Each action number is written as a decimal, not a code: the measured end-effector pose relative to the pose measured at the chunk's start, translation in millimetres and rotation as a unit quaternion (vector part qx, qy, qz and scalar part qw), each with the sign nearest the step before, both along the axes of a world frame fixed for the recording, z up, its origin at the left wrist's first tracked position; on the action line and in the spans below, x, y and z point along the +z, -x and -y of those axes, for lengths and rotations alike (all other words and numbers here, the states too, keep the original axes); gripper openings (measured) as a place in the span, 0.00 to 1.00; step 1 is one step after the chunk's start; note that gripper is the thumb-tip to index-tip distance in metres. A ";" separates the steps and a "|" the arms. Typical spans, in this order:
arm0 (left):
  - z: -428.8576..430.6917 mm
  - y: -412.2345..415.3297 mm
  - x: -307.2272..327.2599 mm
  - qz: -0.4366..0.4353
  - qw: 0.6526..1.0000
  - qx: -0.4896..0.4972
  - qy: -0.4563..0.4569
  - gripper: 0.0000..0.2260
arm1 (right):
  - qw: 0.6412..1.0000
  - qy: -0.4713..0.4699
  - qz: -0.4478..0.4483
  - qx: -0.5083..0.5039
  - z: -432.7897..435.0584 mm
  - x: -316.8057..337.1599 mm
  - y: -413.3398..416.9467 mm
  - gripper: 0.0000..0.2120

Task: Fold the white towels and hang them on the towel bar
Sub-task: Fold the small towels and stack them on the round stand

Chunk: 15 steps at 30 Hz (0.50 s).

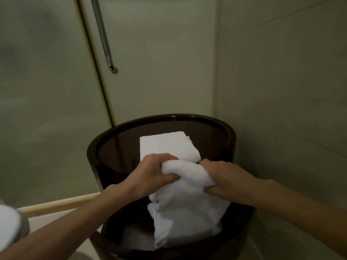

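A: Gripping it in a bunch like that, can the white towel be folded cleanly?

B: Not as it lies, I'd say. It is crumpled between the two hands, its upper part wadded and the rest hanging down in front of the round dark surface. Better to find both corners of one edge, draw the hands apart until that edge is taut, let the cloth hang flat, and only then bring edge to edge.

A: What are the hands doing?

B: The left hand has its fingers curled over the top of the wad with the thumb pinching from beneath, closed tight on cloth. The right hand grips the other end the same way. Only the wad lies between them.

A: And the rest of the job?

B: One folded towel lies flat on the surface, just behind the hands, not yet hung. A metal bar runs up the pale panel at upper left, well apart from the hands and bare where it shows. Whether it is the towel bar, I cannot tell.

A: Any risk?

B: Releasing one hand to hunt for a corner could drop the loose end, so slide the fingers along the edge instead.
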<state>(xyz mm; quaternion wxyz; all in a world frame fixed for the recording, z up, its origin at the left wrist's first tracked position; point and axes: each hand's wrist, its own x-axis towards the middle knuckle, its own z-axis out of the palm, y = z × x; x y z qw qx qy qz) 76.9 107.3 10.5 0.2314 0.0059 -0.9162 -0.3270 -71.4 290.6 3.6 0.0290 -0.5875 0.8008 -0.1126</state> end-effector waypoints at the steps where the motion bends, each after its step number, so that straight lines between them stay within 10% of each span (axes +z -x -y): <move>1: 1.1 0.2 4.5 0.006 1.000 -0.006 -0.006 0.12 | 1.000 0.003 0.014 0.000 0.7 3.9 2.6 0.20; 15: 30.1 1.8 63.5 0.010 0.999 0.018 0.038 0.13 | 0.998 0.033 0.043 0.027 27.2 78.6 9.2 0.13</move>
